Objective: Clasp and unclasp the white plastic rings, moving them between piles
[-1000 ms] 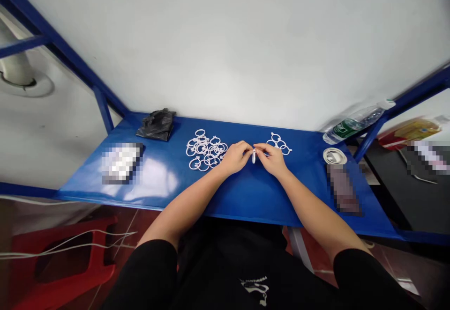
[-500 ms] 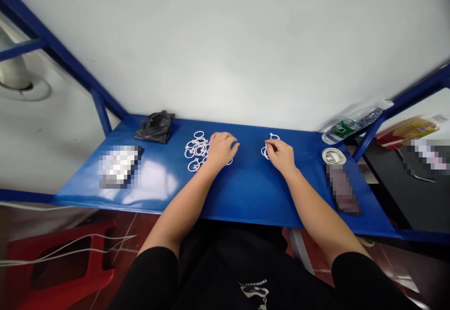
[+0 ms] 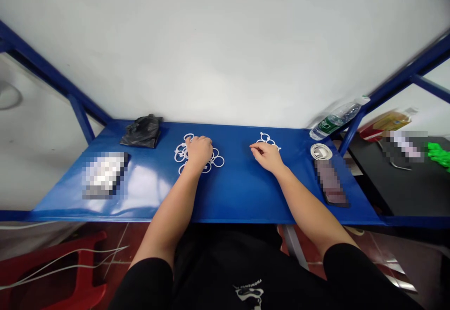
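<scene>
- The left hand (image 3: 198,151) lies palm down on a pile of white rings (image 3: 180,152), left of the frame's middle. Its fingers curl over them, and I cannot tell whether it grips one.
- The right hand (image 3: 269,155) rests on the bench (image 3: 239,190) right of middle, loosely curled, with thumb and forefinger close together and pointing left. Whether anything sits between them cannot be told.
- A small cluster of rings (image 3: 266,137) lies just behind the right hand, toward the wall and well apart from the pile.
- The blue strip of bench between the two hands is bare.
- A crumpled black bag (image 3: 141,131) sits just left of the pile, near the wall.
- A flat blurred thing (image 3: 103,175) lies further left, toward the bench's front edge.
- To the right of the right hand is a round white roll (image 3: 321,151), with a dark flat blurred thing (image 3: 330,183) in front of it.
- A water bottle (image 3: 335,118) lies on its side at the upper right, against a blue frame post (image 3: 351,129).
- A red stool (image 3: 52,277) and white cables (image 3: 70,258) are at the lower left, below the bench.
</scene>
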Available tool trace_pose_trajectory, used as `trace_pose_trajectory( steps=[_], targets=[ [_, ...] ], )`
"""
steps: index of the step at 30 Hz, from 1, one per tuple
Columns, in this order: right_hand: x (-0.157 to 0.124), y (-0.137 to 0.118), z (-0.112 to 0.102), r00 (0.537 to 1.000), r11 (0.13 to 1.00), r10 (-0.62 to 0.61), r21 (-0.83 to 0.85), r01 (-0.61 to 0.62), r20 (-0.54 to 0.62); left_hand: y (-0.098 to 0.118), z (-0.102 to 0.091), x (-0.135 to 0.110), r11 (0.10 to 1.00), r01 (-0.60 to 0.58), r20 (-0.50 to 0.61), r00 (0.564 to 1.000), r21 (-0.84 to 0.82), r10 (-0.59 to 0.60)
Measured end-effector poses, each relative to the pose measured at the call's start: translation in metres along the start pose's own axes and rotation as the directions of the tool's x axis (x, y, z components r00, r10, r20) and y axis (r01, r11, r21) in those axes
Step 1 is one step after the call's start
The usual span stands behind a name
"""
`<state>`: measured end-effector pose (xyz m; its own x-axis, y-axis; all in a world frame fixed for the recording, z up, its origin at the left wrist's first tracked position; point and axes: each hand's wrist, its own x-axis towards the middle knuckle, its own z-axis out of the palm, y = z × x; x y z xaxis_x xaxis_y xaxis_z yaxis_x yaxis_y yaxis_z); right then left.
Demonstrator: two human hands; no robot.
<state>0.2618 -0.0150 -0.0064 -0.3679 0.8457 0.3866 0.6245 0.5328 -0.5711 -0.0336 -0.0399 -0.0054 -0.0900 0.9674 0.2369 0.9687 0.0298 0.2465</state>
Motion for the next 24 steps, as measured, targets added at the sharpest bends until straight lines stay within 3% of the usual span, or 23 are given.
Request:
trace_pose_trajectory(
  steps=[5,10,14,24],
  targets=[
    [-0.002,-0.005,0.003,1.0,0.996,-0.018,0.085,0.019,-0.004,0.012,0.0,0.001,0.959,-0.073,-0.204,0.979,-0.275,0.016],
    [-0.005,-0.012,0.012,1.0,0.98,-0.016,0.199,0.017,-0.006,0.049,0.012,-0.014,0.82,-0.325,-0.33,0.927,-0.471,0.178],
    [-0.007,-0.017,0.016,0.997,0.969,-0.076,0.239,0.067,0.029,0.066,0.021,-0.025,0.757,-0.452,-0.335,0.886,-0.471,0.32],
    [-0.007,-0.021,0.013,0.998,0.944,0.011,0.329,-0.033,0.069,0.064,0.015,-0.024,0.776,-0.444,-0.239,0.896,-0.449,0.375]
  ],
)
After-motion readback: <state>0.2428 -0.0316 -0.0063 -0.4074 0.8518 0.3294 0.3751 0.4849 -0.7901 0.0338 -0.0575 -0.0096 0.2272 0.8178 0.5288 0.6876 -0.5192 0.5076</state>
